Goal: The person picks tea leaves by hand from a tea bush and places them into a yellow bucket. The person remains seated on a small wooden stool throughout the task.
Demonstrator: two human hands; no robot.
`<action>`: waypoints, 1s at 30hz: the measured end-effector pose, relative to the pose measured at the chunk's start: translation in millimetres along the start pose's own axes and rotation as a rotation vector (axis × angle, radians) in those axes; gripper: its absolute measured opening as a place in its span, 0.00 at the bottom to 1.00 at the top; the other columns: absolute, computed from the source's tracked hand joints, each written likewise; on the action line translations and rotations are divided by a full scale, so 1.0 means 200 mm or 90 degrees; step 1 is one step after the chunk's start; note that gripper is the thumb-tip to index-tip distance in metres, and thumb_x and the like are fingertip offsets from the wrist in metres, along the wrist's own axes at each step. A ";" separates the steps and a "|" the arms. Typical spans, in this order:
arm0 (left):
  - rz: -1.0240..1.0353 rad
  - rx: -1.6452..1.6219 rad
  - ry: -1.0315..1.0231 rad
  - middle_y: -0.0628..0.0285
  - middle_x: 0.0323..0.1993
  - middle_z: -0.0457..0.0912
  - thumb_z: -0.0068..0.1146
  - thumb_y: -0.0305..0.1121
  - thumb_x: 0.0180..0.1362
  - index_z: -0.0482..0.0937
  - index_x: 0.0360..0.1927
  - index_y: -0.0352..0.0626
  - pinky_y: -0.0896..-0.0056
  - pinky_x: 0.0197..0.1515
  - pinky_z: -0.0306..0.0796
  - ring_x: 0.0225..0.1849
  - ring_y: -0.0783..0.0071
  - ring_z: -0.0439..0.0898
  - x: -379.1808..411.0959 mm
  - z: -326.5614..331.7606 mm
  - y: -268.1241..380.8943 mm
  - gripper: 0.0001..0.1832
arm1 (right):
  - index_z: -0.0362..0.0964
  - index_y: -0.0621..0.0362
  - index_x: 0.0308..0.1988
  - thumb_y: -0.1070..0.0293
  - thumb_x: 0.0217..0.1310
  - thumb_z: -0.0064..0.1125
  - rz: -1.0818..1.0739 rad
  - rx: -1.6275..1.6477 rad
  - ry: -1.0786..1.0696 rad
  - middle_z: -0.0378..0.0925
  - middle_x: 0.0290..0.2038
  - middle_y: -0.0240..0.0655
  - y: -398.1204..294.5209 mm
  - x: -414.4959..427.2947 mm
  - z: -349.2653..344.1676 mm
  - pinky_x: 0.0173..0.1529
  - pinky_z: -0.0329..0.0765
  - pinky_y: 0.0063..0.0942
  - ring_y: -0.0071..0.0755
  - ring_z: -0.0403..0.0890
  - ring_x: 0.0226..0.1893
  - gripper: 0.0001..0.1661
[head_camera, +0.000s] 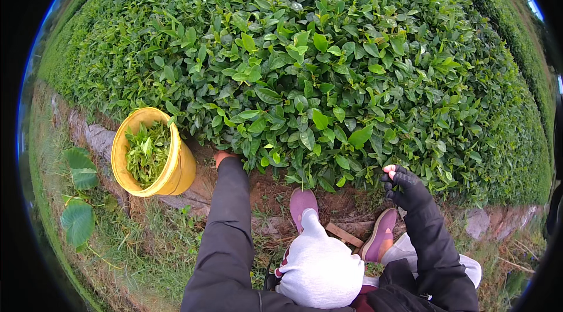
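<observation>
A dense hedge of tea bushes (299,70) with glossy green leaves fills the view before me. My left hand (224,156) reaches in under its lower edge; only the wrist and a bit of the hand show, and leaves hide the fingers. My right hand (401,183), in a black glove with bare fingertips, is at the front edge of the foliage, its fingers curled in. Whether anything small is between those fingers is unclear. Left of my left arm, a yellow plastic bucket (187,171) leans tilted against the hedge, with plucked green leaves (149,156) inside.
Beneath me are my purple shoes (303,204) and a piece of wood (344,235) between them. A strip of grey sheeting (99,140) runs along the hedge's foot. Large-leaved plants (78,222) grow in the grass at left. Another hedge row (497,17) stands at the far right.
</observation>
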State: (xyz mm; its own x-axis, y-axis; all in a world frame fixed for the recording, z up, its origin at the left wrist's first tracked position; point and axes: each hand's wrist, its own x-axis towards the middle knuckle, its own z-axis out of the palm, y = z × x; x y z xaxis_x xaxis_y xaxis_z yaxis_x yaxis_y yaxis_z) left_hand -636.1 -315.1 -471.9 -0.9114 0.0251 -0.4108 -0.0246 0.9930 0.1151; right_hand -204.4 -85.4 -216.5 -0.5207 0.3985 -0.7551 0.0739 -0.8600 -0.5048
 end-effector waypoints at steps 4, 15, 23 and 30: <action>0.015 -0.158 0.078 0.48 0.42 0.76 0.57 0.37 0.50 0.77 0.34 0.40 0.57 0.34 0.74 0.31 0.54 0.80 0.06 0.04 -0.27 0.12 | 0.68 0.56 0.45 0.69 0.58 0.54 0.009 -0.043 -0.003 0.73 0.34 0.31 -0.06 -0.06 0.04 0.31 0.71 0.25 0.25 0.71 0.29 0.14; -0.034 -0.746 -0.202 0.57 0.38 0.77 0.46 0.41 0.61 0.73 0.49 0.49 0.66 0.22 0.70 0.18 0.70 0.74 0.10 -0.13 -0.53 0.15 | 0.69 0.57 0.42 0.64 0.60 0.52 -0.008 -0.101 -0.002 0.70 0.27 0.30 -0.04 -0.27 -0.10 0.22 0.66 0.20 0.21 0.67 0.20 0.12; 0.113 -0.132 -0.017 0.47 0.49 0.70 0.61 0.32 0.45 0.76 0.48 0.46 0.60 0.50 0.70 0.47 0.52 0.75 0.00 -0.04 -0.18 0.22 | 0.69 0.58 0.40 0.65 0.61 0.49 0.074 -0.135 0.074 0.68 0.22 0.29 -0.01 -0.22 -0.18 0.17 0.60 0.19 0.19 0.62 0.15 0.10; 0.008 0.026 0.015 0.47 0.48 0.70 0.60 0.42 0.47 0.77 0.45 0.43 0.58 0.47 0.71 0.45 0.51 0.76 0.06 0.02 -0.01 0.22 | 0.71 0.58 0.39 0.64 0.61 0.51 0.108 -0.172 0.122 0.70 0.23 0.31 -0.03 -0.08 -0.22 0.19 0.66 0.21 0.22 0.69 0.17 0.10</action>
State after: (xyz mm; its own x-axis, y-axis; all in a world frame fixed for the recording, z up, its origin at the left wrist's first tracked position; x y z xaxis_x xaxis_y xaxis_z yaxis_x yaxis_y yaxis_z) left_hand -644.9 -316.0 -479.5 -0.9212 0.0346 -0.3875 0.0027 0.9966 0.0826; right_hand -160.1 -73.4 -220.3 -0.3152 0.3311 -0.8894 0.3804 -0.8145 -0.4380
